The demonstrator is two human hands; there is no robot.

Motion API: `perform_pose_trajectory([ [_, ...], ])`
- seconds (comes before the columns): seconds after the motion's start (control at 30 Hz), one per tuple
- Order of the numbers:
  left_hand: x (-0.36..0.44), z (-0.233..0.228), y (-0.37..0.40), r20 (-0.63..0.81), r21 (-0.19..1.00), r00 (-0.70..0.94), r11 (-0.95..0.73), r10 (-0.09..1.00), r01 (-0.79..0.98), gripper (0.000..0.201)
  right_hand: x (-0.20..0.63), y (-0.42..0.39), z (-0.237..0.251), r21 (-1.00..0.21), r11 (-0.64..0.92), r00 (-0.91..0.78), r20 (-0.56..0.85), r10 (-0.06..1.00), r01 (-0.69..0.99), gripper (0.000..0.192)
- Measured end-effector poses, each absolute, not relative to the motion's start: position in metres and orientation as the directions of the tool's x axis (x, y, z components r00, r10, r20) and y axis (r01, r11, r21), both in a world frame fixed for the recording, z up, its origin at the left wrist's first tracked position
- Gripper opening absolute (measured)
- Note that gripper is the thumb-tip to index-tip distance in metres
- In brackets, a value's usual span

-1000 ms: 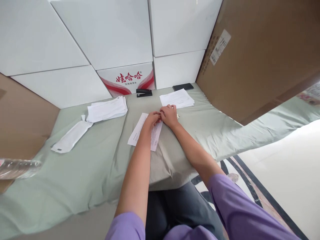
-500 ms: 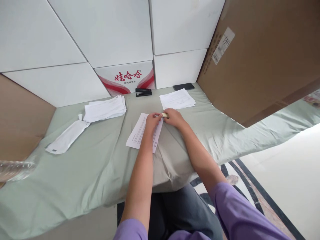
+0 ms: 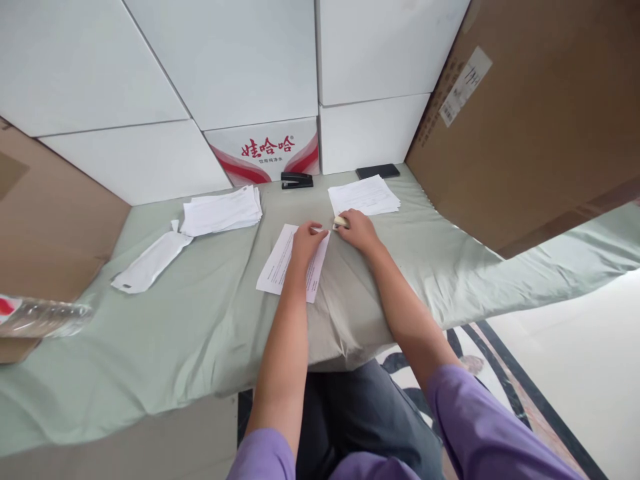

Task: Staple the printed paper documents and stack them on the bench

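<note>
My left hand [image 3: 306, 241] is closed on the upper right corner of a printed sheet [image 3: 277, 263], thumb and forefinger pinching near its edge. The sheet lies slanted on the cloth, partly hidden beneath the hand and forearm. A small cream staple remover [image 3: 341, 221] with a metallic-looking end is gripped in my right hand [image 3: 359, 230], just right of the sheet's corner and apart from it. Beyond that hand lies a stack of white papers [image 3: 364, 195]. A black stapler [image 3: 297, 181] rests farther back, by the boxes.
Green cloth [image 3: 215, 307] covers the table. At left are another paper stack [image 3: 220, 212], a white pouch [image 3: 153, 261] and a plastic bottle [image 3: 50, 317]. A dark phone-like slab [image 3: 378, 171] lies at the back. White boxes [image 3: 250, 60] and a large brown carton [image 3: 545, 127] wall the far side and right.
My right hand, with the staple remover, has drawn away to the right from my left hand and the sheet's corner. The whole view has shifted slightly.
</note>
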State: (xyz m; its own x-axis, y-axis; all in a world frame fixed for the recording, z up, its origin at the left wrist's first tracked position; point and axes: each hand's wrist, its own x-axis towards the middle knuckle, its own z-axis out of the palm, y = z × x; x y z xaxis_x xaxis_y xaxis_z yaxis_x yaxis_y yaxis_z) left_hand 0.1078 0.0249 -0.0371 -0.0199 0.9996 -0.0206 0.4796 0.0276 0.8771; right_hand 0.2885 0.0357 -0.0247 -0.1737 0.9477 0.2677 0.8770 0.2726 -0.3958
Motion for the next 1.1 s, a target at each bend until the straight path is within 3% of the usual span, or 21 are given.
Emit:
perform_pose_trajectory([
  [0.13, 0.12, -0.026, 0.011, 0.016, 0.631, -0.044, 0.024, 0.999, 0.776, 0.045, 0.285, 0.032, -0.021, -0.367, 0.235, -0.146, 0.254, 0.956, 0.9, 0.041],
  [0.23, 0.135, -0.023, 0.002, 0.044, 0.48, -0.111, 0.077, 0.993, 0.874, 0.053, 0.281, 0.03, -0.02, -0.411, 0.254, -0.117, 0.33, 0.937, 0.876, 0.054],
  [0.5, 0.15, -0.024, 0.008, 0.071, 0.42, -0.104, 0.065, 0.992, 0.905, 0.025, 0.276, 0.034, -0.025, -0.51, 0.291, 0.013, 0.512, 0.859, 0.809, 0.036],
  [0.67, 0.136, -0.018, 0.013, 0.161, 0.516, -0.185, 0.077, 0.969, 0.853, 0.019, 0.268, 0.029, -0.023, -0.505, 0.396, -0.03, 0.588, 0.808, 0.766, 0.022],
  [0.83, 0.093, -0.009, 0.018, 0.365, 0.761, -0.426, -0.002, 0.828, 0.649, 0.016, 0.242, 0.01, -0.019, -0.471, 0.618, -0.316, 0.571, 0.757, 0.63, 0.021],
  [0.9, 0.08, -0.006, 0.019, 0.371, 0.858, -0.497, -0.084, 0.784, 0.507, 0.016, 0.23, 0.002, -0.019, -0.494, 0.651, -0.414, 0.51, 0.754, 0.576, 0.03],
  [1.0, 0.072, -0.003, 0.02, 0.285, 0.954, -0.544, -0.177, 0.789, 0.242, 0.021, 0.217, -0.004, -0.02, -0.555, 0.554, -0.385, 0.399, 0.832, 0.621, 0.045],
  [1.1, 0.073, 0.0, 0.019, 0.226, 0.969, -0.549, -0.246, 0.805, 0.037, 0.023, 0.215, 0.0, -0.023, -0.584, 0.406, -0.272, 0.307, 0.912, 0.703, 0.036],
])
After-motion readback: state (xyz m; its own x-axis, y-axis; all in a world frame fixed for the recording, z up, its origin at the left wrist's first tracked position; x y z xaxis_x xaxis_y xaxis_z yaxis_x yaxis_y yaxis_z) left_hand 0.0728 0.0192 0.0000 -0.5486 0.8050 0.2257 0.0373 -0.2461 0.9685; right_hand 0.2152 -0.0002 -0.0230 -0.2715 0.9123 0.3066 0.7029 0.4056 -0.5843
